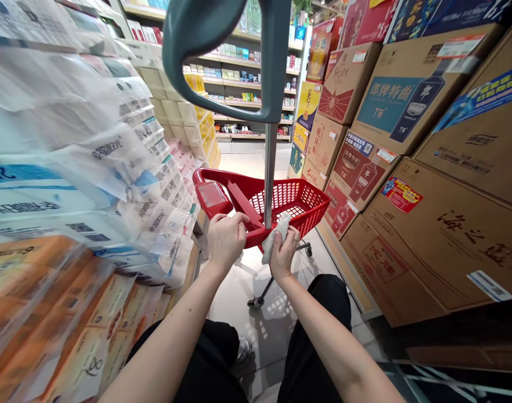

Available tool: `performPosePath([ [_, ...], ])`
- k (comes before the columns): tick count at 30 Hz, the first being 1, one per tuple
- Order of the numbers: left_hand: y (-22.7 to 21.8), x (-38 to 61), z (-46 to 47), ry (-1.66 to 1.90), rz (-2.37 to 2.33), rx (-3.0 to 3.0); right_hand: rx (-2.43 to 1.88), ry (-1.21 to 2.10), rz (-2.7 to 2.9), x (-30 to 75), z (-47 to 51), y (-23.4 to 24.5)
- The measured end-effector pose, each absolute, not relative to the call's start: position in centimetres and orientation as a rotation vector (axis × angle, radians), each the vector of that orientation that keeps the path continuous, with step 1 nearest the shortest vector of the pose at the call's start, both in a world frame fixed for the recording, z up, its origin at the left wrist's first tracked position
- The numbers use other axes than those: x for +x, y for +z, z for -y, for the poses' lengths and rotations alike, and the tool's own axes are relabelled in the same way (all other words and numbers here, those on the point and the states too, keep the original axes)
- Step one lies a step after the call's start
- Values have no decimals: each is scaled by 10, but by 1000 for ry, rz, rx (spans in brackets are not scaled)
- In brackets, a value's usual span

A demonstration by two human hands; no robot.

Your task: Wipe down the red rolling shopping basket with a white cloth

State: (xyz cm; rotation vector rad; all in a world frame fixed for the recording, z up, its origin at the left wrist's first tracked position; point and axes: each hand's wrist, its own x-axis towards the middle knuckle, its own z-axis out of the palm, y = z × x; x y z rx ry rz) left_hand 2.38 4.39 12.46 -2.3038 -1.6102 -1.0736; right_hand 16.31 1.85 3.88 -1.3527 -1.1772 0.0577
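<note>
A small red shopping trolley (306, 198) with a mesh basket stands on the shop floor in front of me. Its metal pole (270, 168) rises to a grey-green handle (222, 50) close to the camera. My left hand (226, 238) is closed on the trolley's red rear rim. My right hand (284, 252) grips a pale crumpled cloth (276, 235) and presses it against the base of the pole. My legs in black trousers show below, crouched.
Plastic-wrapped tissue packs (83, 184) are stacked high on the left. Brown and red cardboard cartons (428, 184) are piled on the right. A narrow tiled aisle (247, 159) runs ahead to shelves of goods (243, 73).
</note>
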Motion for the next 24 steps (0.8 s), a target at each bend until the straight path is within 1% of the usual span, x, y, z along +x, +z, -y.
performPosePath([
  [6, 126, 27, -42, -1048, 1613, -2308, -1303, 54, 1257, 153, -17, 79],
  [10, 127, 30, -40, -1039, 1594, -2311, -1356, 110, 1409, 155, -34, 94],
  [13, 126, 30, -40, -1034, 1580, -2311, -1338, 175, 1524, 166, -47, 92],
  [16, 124, 29, -41, -1029, 1575, -2305, -1232, 217, 1630, 180, -54, 84],
  [20, 125, 30, -39, -1047, 1566, -2295, -1166, 156, 1738, 194, -56, 73],
  [24, 125, 31, -38, -1054, 1559, -2291, -1289, 83, 1742, 191, -52, 77],
])
